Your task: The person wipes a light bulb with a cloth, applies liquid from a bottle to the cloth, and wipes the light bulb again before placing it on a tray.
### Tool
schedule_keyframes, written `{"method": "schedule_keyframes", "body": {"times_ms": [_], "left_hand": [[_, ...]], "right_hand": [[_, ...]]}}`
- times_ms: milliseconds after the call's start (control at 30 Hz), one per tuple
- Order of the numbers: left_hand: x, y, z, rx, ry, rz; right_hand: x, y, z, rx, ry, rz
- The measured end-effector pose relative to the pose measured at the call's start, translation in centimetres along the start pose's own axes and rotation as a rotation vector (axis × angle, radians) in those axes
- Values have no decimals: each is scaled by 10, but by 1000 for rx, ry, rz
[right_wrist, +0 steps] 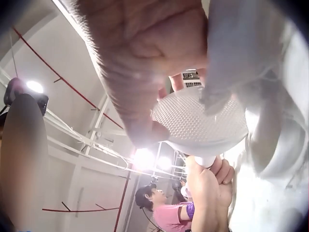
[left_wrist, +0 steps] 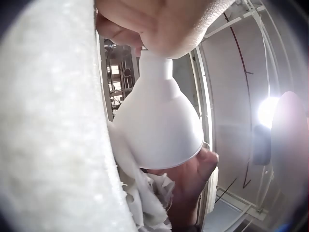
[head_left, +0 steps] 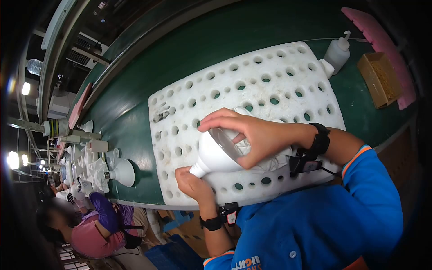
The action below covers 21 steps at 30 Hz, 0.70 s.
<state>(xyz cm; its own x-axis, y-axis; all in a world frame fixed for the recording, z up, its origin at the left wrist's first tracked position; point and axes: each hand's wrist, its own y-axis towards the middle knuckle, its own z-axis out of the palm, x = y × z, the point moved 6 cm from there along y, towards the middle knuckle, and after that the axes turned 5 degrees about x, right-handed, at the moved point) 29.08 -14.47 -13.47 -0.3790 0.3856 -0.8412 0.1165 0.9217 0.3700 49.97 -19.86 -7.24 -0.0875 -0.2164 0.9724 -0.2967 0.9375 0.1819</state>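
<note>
From the head: holding a white lamp housing [head_left: 215,156] at centre, slanted over a white foam pad [head_left: 270,76] full of holes, itself lying on the green worktop [head_left: 202,40]. Gripping the narrow neck at the housing's 7 o'clock end with the left hand [head_left: 192,183], fingers curled round it. Covering the wide mouth at the 2 o'clock end with the right hand [head_left: 254,135], fingers bent over the rim and clutching a crumpled white cloth [head_left: 275,159] against it. Past the pad at 1 o'clock, a white squeeze bottle [head_left: 337,51]; toward 2 o'clock, a cardboard box [head_left: 380,78] and a pink foam strip [head_left: 382,42]. At 9 o'clock, well apart, a second housing [head_left: 122,173] on the worktop near another person in a pink top [head_left: 94,234]. From the left wrist: lamp housing [left_wrist: 159,125] in the middle, neck up at 12 o'clock inside the curled left hand [left_wrist: 154,24], flared mouth toward 6 o'clock. Right hand [left_wrist: 190,188] touching the rim at 5 o'clock, cloth [left_wrist: 145,193] bunched at 6 o'clock beside the foam pad [left_wrist: 48,121] along 9 o'clock. From the right wrist: right hand [right_wrist: 140,63] at 12 o'clock, curled over the housing's dimpled face [right_wrist: 198,121] at centre, cloth [right_wrist: 241,48] at 1 o'clock. Left hand [right_wrist: 207,193] at 6 o'clock, wrapped round the neck.
</note>
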Motion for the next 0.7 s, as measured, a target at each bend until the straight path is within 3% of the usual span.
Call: {"method": "schedule_keyframes", "body": {"times_ms": [67, 133, 200, 233, 267, 367, 400, 467, 500, 600, 700], "left_hand": [[-19, -7, -1, -59, -3, 220], [-38, -17, -5, -121, -89, 485], [-47, -19, -6, -133, -112, 624], [-50, -20, -8, -141, -118, 691], [-47, -17, -6, -53, -17, 646], [-18, -5, -1, 2, 74, 40], [0, -4, -1, 98, -19, -117], [6, -7, -5, 144, -14, -164], [5, -7, -5, 166, -17, -188], [-9, -12, -6, 60, 56, 81], [-23, -19, -6, 12, 33, 203]], "right_hand": [[-11, 0, -7, -38, 227, 131], [-24, 1, -7, -83, 452, 127], [-30, 1, -4, -50, 676, 125], [-23, 2, -5, -32, 605, 54], [-17, 2, -3, -9, 537, -16], [-4, 0, 3, -13, 159, -107], [2, 0, 7, -7, 36, -127], [4, -2, 14, -40, -175, -172], [1, -3, 13, -45, -111, -137], [-8, -4, 8, -50, 40, 1], [-18, -3, 3, 2, 230, 188]]}}
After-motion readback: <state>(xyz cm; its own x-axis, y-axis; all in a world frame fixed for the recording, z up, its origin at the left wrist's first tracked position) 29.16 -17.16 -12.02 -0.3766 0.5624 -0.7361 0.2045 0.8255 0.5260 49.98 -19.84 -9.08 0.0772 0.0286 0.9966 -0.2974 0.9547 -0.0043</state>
